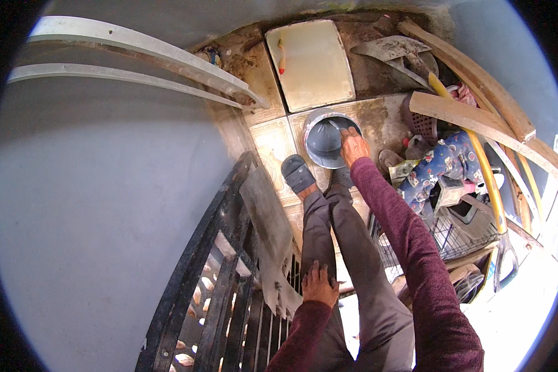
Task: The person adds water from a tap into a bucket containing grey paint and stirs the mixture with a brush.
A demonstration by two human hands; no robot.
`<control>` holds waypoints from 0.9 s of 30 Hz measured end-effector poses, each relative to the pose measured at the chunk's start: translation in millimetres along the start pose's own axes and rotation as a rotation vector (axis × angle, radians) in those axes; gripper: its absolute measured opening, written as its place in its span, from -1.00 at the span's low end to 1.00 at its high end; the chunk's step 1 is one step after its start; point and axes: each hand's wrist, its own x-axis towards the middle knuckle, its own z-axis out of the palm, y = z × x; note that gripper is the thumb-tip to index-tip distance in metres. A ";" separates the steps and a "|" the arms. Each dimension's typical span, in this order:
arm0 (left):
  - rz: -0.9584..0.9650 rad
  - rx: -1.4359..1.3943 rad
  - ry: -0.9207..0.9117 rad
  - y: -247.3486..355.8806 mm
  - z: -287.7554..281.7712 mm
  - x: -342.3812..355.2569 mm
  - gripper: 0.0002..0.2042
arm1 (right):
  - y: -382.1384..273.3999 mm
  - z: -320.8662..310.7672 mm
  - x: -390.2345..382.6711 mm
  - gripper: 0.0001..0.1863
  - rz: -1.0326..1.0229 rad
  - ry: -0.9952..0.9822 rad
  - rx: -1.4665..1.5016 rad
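My right hand [355, 146] grips the right side of a round grey bucket [321, 144] on the tiled floor [271, 139], its fingers closed at the rim. The bucket's inside looks smooth and grey, with a pale streak. My left hand [318, 287] rests on my trouser leg with its fingers spread, holding nothing. My left foot, in a dark slipper [298, 173], is just left of the bucket; the other foot is partly behind the bucket and my right forearm. Beyond the bucket lies a cream rectangular panel [316, 71] with a small orange-red object [281, 59] on it.
A black slatted gate [223, 279] stands at lower left beside a grey wall [93, 186]. Two white rails [136, 43] cross the upper left. At right are wooden planks [459, 111], a shovel blade [387, 51], a yellow handle [487, 180], blue patterned cloth [452, 155] and a wire rack [459, 239].
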 end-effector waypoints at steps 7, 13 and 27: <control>0.014 -0.005 0.011 2.9 0.6 1.3 -0.44 | -0.1 13.9 -25.6 -0.77 -0.082 -0.180 -0.024; 0.000 -0.002 0.019 2.7 0.5 1.5 -0.44 | 7.5 23.0 -34.9 -0.83 -0.065 -0.329 -0.020; -0.017 0.030 -0.039 10.5 -7.3 2.7 -0.42 | -2.8 4.8 -8.3 -0.79 0.098 -0.138 0.055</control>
